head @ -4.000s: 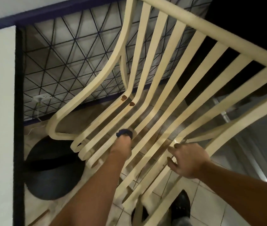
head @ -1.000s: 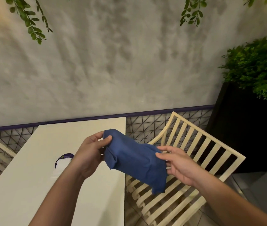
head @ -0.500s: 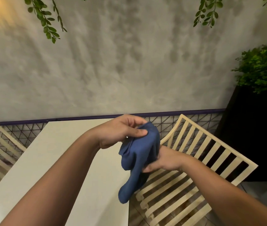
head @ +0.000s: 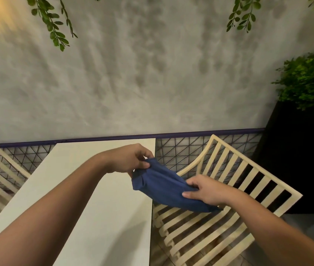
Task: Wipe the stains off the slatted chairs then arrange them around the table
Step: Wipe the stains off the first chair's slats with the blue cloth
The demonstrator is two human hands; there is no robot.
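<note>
Head view: left hand (head: 131,160), right hand (head: 204,191) are pinching opposite ends of limp, light cloth (head: 162,189); rigid chair (head: 256,165) is probably lifting best by its back.

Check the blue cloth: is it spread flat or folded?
Folded over, not spread: the blue cloth runs as a doubled band between the left hand and right hand, each pinching an end.

Left-side chair (head: 12,161) — partly beyond the edge.
</note>
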